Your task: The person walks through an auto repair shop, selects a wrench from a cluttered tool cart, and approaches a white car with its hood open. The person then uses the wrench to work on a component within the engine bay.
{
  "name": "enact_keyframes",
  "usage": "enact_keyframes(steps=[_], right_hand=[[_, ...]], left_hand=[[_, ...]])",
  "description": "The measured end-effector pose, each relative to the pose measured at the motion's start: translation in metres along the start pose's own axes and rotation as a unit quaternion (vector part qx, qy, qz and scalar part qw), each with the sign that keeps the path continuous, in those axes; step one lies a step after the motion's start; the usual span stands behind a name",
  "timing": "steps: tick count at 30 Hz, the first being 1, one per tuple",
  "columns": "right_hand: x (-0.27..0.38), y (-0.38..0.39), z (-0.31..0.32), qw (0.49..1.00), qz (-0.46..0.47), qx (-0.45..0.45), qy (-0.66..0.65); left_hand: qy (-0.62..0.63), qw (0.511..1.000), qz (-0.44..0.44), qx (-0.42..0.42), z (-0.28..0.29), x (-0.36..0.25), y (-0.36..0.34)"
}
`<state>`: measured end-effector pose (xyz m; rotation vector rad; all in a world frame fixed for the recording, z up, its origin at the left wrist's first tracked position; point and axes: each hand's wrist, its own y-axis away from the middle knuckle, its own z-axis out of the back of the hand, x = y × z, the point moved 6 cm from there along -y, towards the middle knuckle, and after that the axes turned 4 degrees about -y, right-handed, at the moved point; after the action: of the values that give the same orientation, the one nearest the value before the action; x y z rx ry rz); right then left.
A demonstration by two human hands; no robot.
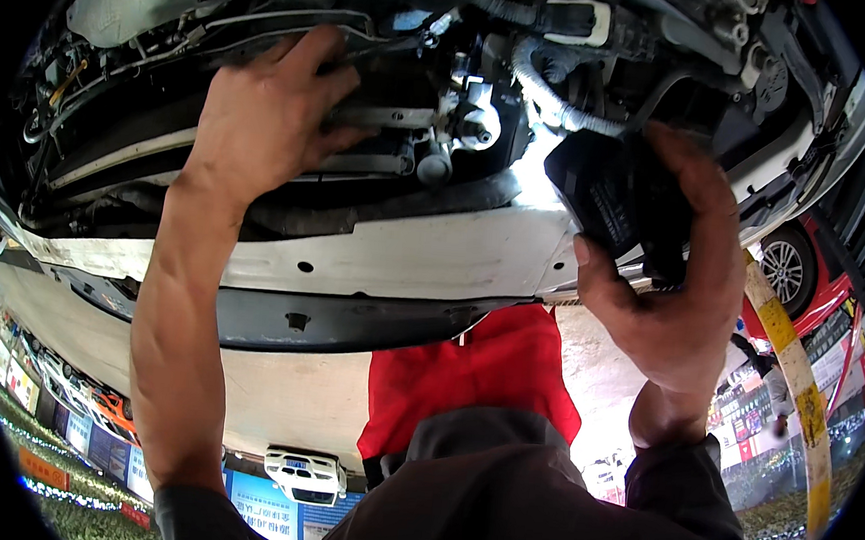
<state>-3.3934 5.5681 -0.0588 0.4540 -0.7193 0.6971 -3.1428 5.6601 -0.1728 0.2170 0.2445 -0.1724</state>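
Observation:
My left hand reaches over the front of a car's engine bay, beside a light metal bar. Its fingers are bent and apart, slightly smeared, and nothing shows between them; some fingertips are hidden. My right hand grips a black block-shaped device, thumb on the near side and fingers round the far right. Bright light falls on the parts just left of the device, next to a grey corrugated hose. A silvery metal fitting sits between my hands.
A white body crossmember spans the bay below my hands, with a dark panel beyond its edge. Red cloth lies against my dark clothing. At the right stand a yellow-and-white post and a red car. A white car appears at the bottom.

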Motion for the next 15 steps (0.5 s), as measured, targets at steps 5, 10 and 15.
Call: enact_keyframes(steps=[5,10,15], right_hand=[[-0.012,0.008,0.003,0.997,-0.026,-0.046,-0.051],[-0.012,0.006,0.003,0.998,-0.041,-0.021,-0.042],[-0.009,0.016,0.01,0.986,-0.113,-0.066,-0.103]], left_hand=[[0.014,1.0,0.012,0.024,0.003,-0.002,-0.003],[0.016,0.999,0.012,0.032,0.003,-0.001,-0.006],[0.021,0.999,0.014,0.039,0.006,-0.001,-0.006]])
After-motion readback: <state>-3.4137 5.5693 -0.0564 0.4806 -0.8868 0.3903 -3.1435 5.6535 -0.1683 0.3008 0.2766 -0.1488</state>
